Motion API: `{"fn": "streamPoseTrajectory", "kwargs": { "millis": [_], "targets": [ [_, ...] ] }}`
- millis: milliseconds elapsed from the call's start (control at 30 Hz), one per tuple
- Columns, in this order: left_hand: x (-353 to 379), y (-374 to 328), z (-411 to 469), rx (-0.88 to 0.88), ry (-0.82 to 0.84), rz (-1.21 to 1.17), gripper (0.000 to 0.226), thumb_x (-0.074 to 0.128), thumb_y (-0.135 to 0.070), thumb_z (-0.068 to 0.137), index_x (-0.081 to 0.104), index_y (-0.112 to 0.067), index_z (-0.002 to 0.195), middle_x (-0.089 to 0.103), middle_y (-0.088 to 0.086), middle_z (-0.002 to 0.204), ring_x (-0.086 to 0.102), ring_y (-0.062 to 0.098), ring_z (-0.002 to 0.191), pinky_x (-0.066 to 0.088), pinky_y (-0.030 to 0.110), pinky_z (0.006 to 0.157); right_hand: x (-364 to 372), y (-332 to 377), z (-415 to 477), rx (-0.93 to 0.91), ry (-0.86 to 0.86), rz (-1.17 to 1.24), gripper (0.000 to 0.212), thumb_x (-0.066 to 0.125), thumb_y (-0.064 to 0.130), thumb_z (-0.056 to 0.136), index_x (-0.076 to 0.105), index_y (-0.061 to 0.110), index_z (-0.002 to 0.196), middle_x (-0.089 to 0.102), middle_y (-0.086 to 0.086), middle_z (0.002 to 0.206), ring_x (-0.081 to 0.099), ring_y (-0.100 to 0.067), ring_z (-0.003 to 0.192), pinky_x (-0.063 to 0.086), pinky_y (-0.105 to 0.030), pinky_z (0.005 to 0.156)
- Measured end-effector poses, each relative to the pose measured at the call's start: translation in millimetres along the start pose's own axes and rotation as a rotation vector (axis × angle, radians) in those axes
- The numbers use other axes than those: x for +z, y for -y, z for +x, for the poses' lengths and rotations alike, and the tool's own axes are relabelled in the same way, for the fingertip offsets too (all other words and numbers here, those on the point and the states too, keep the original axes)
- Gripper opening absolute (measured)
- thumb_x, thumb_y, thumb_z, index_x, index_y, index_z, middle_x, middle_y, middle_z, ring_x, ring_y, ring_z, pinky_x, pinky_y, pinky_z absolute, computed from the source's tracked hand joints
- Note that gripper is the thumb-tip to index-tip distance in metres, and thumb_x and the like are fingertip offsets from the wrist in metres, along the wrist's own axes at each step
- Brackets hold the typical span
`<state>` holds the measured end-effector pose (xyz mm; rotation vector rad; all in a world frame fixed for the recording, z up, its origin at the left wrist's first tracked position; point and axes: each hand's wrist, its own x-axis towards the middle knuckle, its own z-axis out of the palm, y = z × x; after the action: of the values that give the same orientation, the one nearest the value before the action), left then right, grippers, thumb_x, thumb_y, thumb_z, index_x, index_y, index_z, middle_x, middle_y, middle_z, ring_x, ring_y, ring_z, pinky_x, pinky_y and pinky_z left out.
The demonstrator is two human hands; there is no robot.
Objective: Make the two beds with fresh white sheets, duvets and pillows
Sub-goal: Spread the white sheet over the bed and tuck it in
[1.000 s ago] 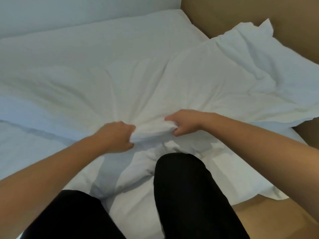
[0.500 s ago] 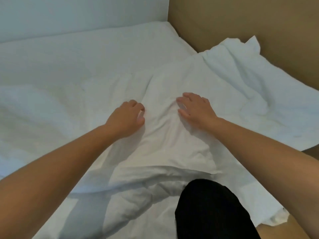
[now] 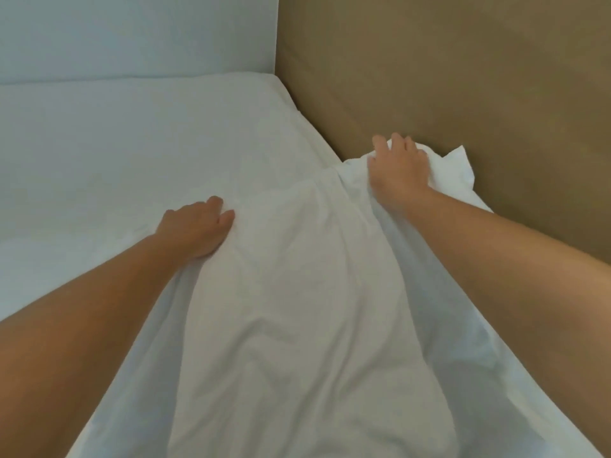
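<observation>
While both bare arms reach forward in the head view, the white duvet lies lengthwise between them on the bed, its padded middle showing through the thin cover and looser cloth trailing along either side. Its far end sits close to the tan padded headboard, where one pointed corner of the cover sticks up against the panel. The right hand rests on that far end, fingers slightly spread and curled down over a bunch of cloth, gripping it just beside the headboard. The left hand sits on the duvet's left edge, nearer the camera, knuckles up and fingers bent into the fabric; whether it pinches a fold cannot be told. A pale wall runs behind the bed.
</observation>
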<state>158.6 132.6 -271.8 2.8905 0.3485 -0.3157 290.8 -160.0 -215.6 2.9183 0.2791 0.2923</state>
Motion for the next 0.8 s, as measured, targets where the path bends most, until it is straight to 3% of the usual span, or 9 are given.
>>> {"fn": "streamPoseTrajectory", "kwargs": {
  "millis": [67,167,233,367,433,600,700,800],
  "targets": [
    [12,5,15,-0.032,0.023,-0.021,0.05,0.02,-0.047,0.101,0.047,-0.014,0.128,0.055,0.014,0.128,0.051,0.032,0.118,0.035,0.044,0.098,-1,-4,26,0.121,0.069,-0.01,0.033,0.036,0.029,0.103,0.045,0.009,0.127,0.05,-0.02,0.128,0.047,-0.037,0.116,0.036,-0.042,0.092],
    [34,9,24,-0.008,-0.078,-0.028,0.049,0.023,-0.048,0.099,0.051,-0.014,0.122,0.056,0.011,0.118,0.05,0.032,0.112,0.036,0.046,0.095,-1,-9,51,0.219,0.298,-0.007,0.041,0.047,0.036,0.098,0.044,0.01,0.13,0.05,-0.017,0.129,0.052,-0.034,0.115,0.037,-0.037,0.081],
    [39,11,32,0.003,-0.143,-0.045,0.048,0.024,-0.047,0.099,0.053,-0.014,0.117,0.058,0.01,0.113,0.052,0.032,0.108,0.036,0.046,0.094,-1,-16,58,0.2,0.389,-0.043,0.037,0.056,0.026,0.092,0.052,0.01,0.125,0.058,-0.013,0.121,0.058,-0.032,0.111,0.036,-0.034,0.075],
    [36,16,44,0.019,-0.157,-0.111,0.046,0.017,-0.047,0.1,0.051,-0.015,0.095,0.059,0.007,0.095,0.055,0.032,0.098,0.034,0.045,0.088,-36,-37,74,0.123,0.077,-0.234,0.021,0.058,0.012,0.089,0.059,0.009,0.11,0.065,-0.017,0.112,0.062,-0.037,0.106,0.033,-0.033,0.073],
    [35,21,46,0.004,-0.179,-0.166,0.048,0.015,-0.047,0.1,0.05,-0.016,0.094,0.058,0.005,0.092,0.056,0.031,0.094,0.034,0.045,0.088,-56,-47,82,0.085,-0.011,-0.312,0.019,0.057,0.008,0.088,0.057,0.009,0.106,0.065,-0.018,0.107,0.063,-0.038,0.102,0.032,-0.033,0.072],
    [27,19,45,-0.059,-0.15,-0.123,0.049,0.016,-0.049,0.101,0.046,-0.013,0.087,0.054,0.006,0.074,0.054,0.029,0.074,0.04,0.04,0.071,-77,-46,82,0.012,-0.026,-0.41,0.019,0.052,0.001,0.087,0.058,0.011,0.102,0.068,-0.013,0.103,0.064,-0.035,0.1,0.032,-0.033,0.071],
    [20,11,57,-0.059,-0.271,-0.131,0.042,0.021,-0.038,0.103,0.048,-0.01,0.088,0.051,0.006,0.07,0.053,0.03,0.07,0.038,0.038,0.066,-92,-57,80,-0.013,-0.074,-0.476,0.017,0.052,0.0,0.087,0.055,0.014,0.095,0.067,-0.012,0.101,0.064,-0.034,0.098,0.031,-0.032,0.069],
    [19,5,63,-0.101,-0.343,-0.182,0.043,0.019,-0.041,0.103,0.049,-0.011,0.092,0.05,0.004,0.07,0.05,0.031,0.071,0.036,0.039,0.068,-102,-65,81,-0.07,-0.16,-0.502,0.018,0.05,-0.001,0.087,0.042,0.015,0.087,0.067,-0.013,0.094,0.065,-0.035,0.092,0.03,-0.034,0.066]
  ]
}}
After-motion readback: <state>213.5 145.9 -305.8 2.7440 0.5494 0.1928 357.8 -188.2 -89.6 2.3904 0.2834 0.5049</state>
